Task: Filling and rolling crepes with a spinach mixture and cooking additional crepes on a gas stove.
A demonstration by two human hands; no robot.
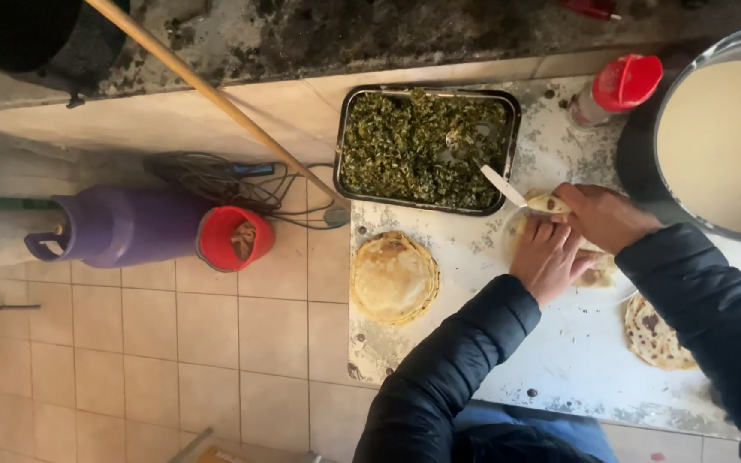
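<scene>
I have my left hand (547, 260) pressed flat on a thin pancake (598, 273) on the white bench (559, 360), fingers together. My right hand (604, 214) is pinched shut on the rolled end (549, 204) of it, just below the tray of chopped greens (426, 147). A white spoon handle (503, 184) sticks out of the tray near my fingers. I judge the thin sheet could tear, or filling spill, if I pull too hard.
</scene>
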